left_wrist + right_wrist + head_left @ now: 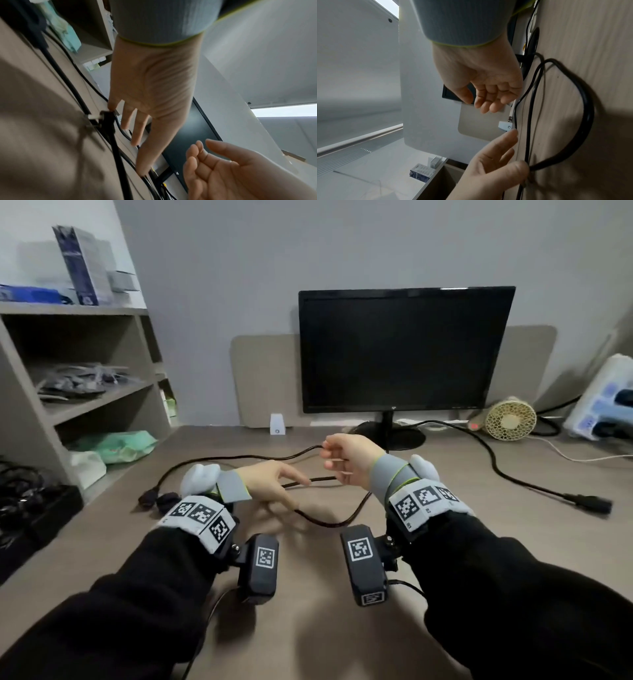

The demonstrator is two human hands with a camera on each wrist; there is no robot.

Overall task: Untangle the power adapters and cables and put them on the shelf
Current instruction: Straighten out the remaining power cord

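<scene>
Cable (239, 457) loops flat on desk (445, 535), passing under both hands. Left hand (270, 481) fingers extended, tips on cable. Right hand (346, 458) raised, fingers loosely curled; whether it's gripping the cable is unclear.

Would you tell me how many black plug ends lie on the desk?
3 plug ends: two side by side left of the left hand, one at far right; others may be hidden.
</scene>
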